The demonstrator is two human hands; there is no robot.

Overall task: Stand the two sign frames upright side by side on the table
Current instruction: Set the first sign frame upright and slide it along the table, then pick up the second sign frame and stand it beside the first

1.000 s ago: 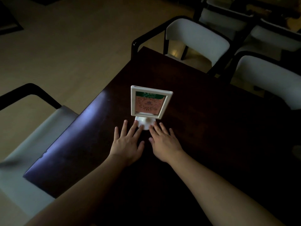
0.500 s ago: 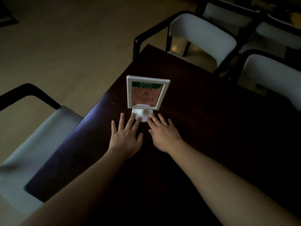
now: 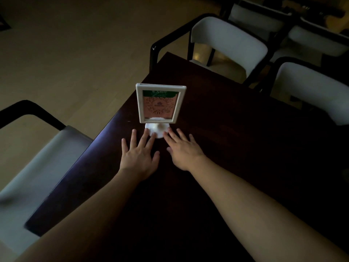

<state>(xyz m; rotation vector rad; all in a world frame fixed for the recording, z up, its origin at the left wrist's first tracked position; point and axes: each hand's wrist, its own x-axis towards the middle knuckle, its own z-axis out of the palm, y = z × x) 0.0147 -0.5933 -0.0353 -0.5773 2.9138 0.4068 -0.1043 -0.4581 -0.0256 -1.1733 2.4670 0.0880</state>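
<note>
A dim room, seen from above the person's outstretched bare arms; a dark wooden table (image 3: 236, 140) filled most of the view; one white sign frame (image 3: 160, 104) stood upright near the table's left edge on a round white base (image 3: 157, 129), holding a card with a green band on top and an orange-pink panel below; the left hand (image 3: 138, 155) lay flat, fingers spread, its fingertips touching the base's near-left rim; the right hand (image 3: 182, 149) lay flat beside it, fingertips at the base's near-right rim; white-cushioned chairs (image 3: 228, 37) with black frames stood around the table; the floor (image 3: 75, 53) was pale wood.
</note>
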